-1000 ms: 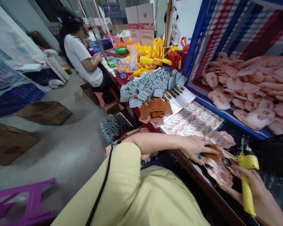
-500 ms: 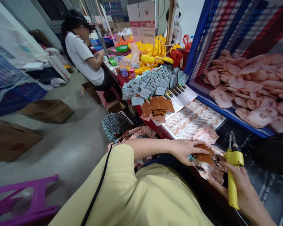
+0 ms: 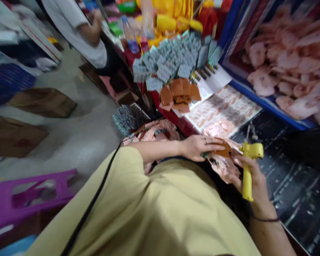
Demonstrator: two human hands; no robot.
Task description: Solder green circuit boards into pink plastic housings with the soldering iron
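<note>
My left hand (image 3: pixel 200 146) is closed on a small brown card (image 3: pixel 222 152), pinched against a pink plastic piece (image 3: pixel 224 167) at the table's near edge. My right hand (image 3: pixel 252 179) grips a yellow pistol-shaped tool (image 3: pixel 247 170) upright, its tip pointing up just right of the card. The right fingers also touch the pink piece from below. The picture is smeared by motion.
Brown cards (image 3: pixel 179 93) and a heap of grey-blue packets (image 3: pixel 173 58) lie further up the table, beside printed sheets (image 3: pixel 221 108). A bin of pink pieces (image 3: pixel 290 71) stands at right. Another person (image 3: pixel 77 28) sits beyond. A purple stool (image 3: pixel 29 195) and cardboard boxes (image 3: pixel 40 103) are on the floor at left.
Both hands with the card, pink piece and yellow tool have drawn back toward my body and up in the picture. The view has tilted downward and blurred.
</note>
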